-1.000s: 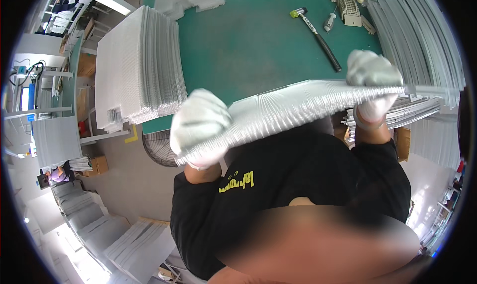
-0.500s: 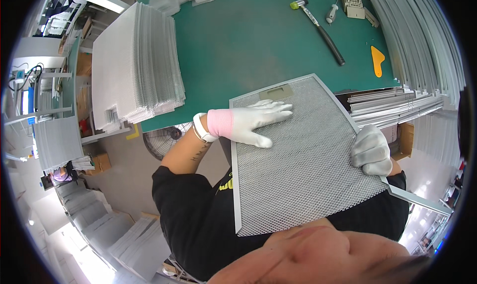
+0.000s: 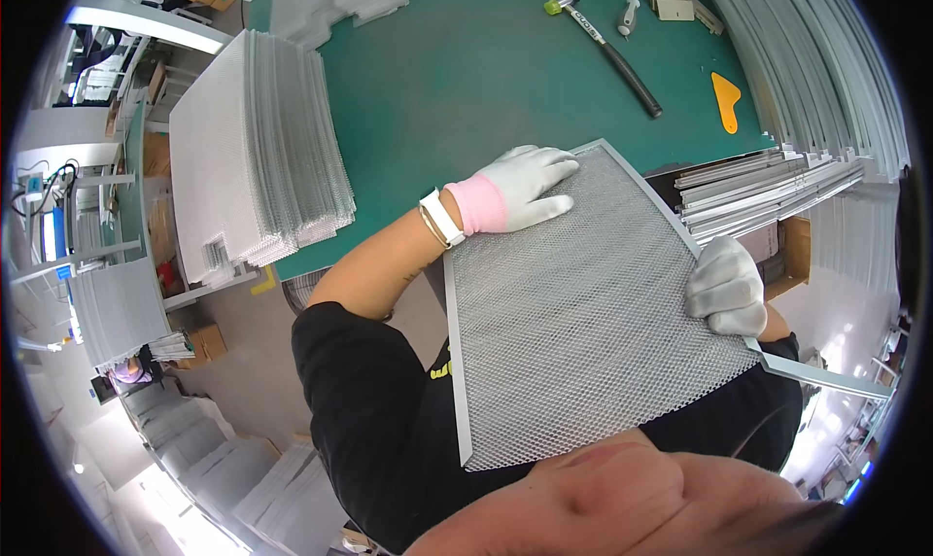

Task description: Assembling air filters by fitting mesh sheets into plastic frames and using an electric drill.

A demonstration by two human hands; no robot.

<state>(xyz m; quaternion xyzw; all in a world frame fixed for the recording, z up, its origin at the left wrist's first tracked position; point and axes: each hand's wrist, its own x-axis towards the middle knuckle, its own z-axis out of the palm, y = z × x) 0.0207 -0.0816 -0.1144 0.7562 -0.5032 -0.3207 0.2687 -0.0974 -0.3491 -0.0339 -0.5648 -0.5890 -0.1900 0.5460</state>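
A mesh filter panel (image 3: 573,332) with a thin metal frame lies tilted in front of me, its far end at the edge of the green table. My left hand (image 3: 525,194), in a white glove with a pink cuff, rests on the panel's far left corner with its fingers stretched out. It hides the small beige plate set in the mesh there. My right hand (image 3: 727,286), also gloved, is closed around the frame on the panel's right side. From below that hand a metal frame strip (image 3: 831,376) sticks out to the right, angled away from the mesh's near edge.
On the green tabletop (image 3: 437,70) lie a hammer (image 3: 622,70), a screwdriver (image 3: 630,17) and a yellow scraper (image 3: 725,103). A mesh sheet stack (image 3: 292,148) stands left. Framed panels (image 3: 797,60) fill the right side, above loose metal strips (image 3: 768,196) and a cardboard box (image 3: 795,255).
My left hand has slid away from me over the mesh to the panel's far end, covering the beige plate that showed before. My right hand keeps its hold on the frame.
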